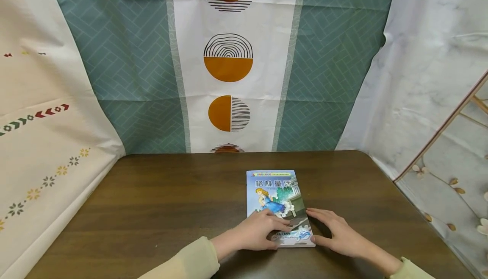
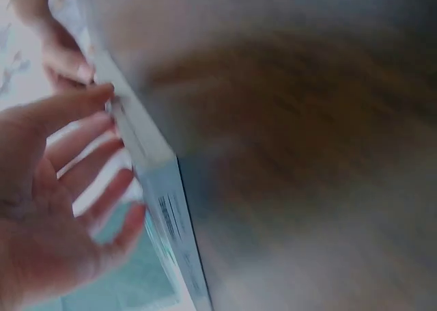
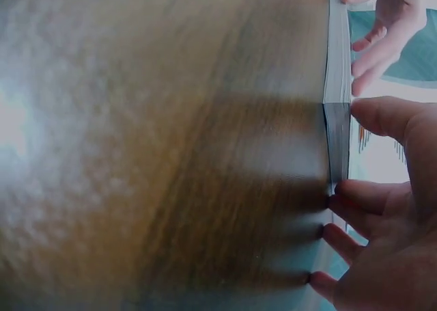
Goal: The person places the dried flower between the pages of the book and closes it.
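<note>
A closed paperback storybook (image 1: 280, 194) lies flat on the table, its cover showing a figure in a blue dress under Chinese characters. My left hand (image 1: 259, 230) is over the lower left of the cover, fingers loosely bent across it and covering part of the picture. In the left wrist view, its thumb reaches the book's page edge (image 2: 136, 130). Beside the book's right edge is my right hand (image 1: 339, 232), its thumb at the lower right corner and its fingers spread. The right wrist view shows those fingertips along the book's side (image 3: 337, 133).
The brown wooden table (image 1: 171, 194) extends around the book. A green and white patterned cloth (image 1: 324, 67) hangs behind it. Pale printed cloths stand at the left (image 1: 57, 143) and right (image 1: 419, 79).
</note>
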`<move>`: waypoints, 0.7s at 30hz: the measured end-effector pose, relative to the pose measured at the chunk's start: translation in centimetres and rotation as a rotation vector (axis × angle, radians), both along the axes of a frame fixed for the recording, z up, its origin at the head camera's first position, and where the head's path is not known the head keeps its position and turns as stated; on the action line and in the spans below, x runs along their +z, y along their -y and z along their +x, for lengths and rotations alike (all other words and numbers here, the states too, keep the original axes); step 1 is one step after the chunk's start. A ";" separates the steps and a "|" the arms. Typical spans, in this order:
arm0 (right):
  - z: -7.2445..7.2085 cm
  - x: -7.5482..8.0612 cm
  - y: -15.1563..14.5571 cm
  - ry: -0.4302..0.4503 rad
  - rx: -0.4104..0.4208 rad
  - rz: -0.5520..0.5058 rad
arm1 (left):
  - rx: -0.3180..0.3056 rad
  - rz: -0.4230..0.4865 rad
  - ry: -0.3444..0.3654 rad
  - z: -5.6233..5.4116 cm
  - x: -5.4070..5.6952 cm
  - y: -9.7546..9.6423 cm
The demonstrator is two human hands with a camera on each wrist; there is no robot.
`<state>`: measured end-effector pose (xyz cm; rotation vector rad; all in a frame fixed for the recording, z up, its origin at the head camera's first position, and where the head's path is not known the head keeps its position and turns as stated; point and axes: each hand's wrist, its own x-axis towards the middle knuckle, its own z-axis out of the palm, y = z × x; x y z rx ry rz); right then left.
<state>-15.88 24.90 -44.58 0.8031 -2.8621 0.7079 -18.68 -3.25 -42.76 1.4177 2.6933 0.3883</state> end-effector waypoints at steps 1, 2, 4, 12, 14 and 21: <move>0.0 0.0 0.0 0.000 0.001 0.002 | -0.027 0.004 0.014 -0.2 0.0 0.3; 0.0 0.0 0.0 -0.003 0.000 0.004 | -0.054 0.011 0.026 -0.4 0.1 0.7; 0.0 -0.1 -0.1 -0.005 0.000 0.002 | -0.074 0.031 0.076 -0.7 0.2 1.6; -0.1 0.0 -0.1 0.043 0.001 -0.024 | 0.162 0.160 0.213 -0.2 0.2 5.5; -0.2 0.0 -0.1 0.045 0.006 -0.022 | 0.223 0.181 0.238 0.2 0.1 6.3; -0.2 0.0 -0.1 0.043 0.018 -0.019 | 0.248 0.160 0.283 1.4 -0.1 8.1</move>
